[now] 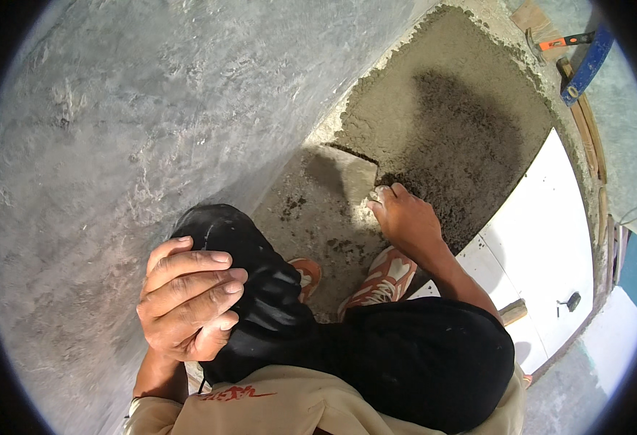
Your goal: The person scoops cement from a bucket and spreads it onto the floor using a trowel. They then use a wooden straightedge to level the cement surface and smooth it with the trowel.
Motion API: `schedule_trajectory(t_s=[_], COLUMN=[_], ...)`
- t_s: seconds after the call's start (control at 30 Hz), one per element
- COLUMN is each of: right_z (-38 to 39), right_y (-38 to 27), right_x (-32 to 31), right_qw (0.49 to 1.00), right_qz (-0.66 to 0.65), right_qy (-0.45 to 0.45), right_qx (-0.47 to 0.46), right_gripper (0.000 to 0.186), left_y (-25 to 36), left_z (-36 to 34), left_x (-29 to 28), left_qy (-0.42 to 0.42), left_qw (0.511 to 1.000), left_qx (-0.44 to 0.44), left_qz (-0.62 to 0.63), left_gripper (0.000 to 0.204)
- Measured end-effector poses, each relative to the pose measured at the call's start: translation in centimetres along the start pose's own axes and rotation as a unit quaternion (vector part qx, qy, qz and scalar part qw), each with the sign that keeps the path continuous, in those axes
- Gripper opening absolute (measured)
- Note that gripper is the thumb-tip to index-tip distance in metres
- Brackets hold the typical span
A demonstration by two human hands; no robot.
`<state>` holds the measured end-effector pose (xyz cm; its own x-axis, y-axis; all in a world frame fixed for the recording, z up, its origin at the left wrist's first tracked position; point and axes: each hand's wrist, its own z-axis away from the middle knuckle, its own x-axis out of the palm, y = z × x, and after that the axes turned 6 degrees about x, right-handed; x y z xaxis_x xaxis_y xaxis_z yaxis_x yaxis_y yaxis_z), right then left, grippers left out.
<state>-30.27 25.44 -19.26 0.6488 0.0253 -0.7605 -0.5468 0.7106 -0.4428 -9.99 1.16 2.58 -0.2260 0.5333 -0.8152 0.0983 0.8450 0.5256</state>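
a broad grey wall with a rough, mottled plaster face (108, 145) fills the left side. at the upper right, a hammer with an orange and black handle (554, 44) lies partly over a flat piece of brown board (536, 22), its black grip end close to a long blue bar with a round hole near its lower end (590, 67). below that bar, narrow brown wooden strips (588, 138) run along pale bluish-grey floor (627, 109).
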Motion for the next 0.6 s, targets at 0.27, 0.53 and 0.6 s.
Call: schedule_trajectory(t_s=[0.27, 0.53, 0.6], right_z=[2.0, -6.3, -9.5], right_y=[2.6, 10.4, 12.0], right_x=[-1.3, -8.9, -10.0], right_qw=[0.994, 0.970, 0.971], right_qz=[0.039, 0.011, 0.022], right_qy=[-0.068, 0.144, 0.170], right_qx=[0.077, 0.195, 0.169], right_gripper=[0.042, 0.045, 0.047], left_y=[-0.2, 0.1, 0.0], left_z=[0.3, 0.0, 0.2], left_x=[0.1, 0.0, 0.0], left_qy=[0.004, -0.001, -0.002], left_qw=[1.000, 1.000, 1.000], left_qx=[-0.001, -0.003, -0.007], left_qz=[0.005, -0.001, -0.001], left_gripper=[0.026, 0.026, 0.026])
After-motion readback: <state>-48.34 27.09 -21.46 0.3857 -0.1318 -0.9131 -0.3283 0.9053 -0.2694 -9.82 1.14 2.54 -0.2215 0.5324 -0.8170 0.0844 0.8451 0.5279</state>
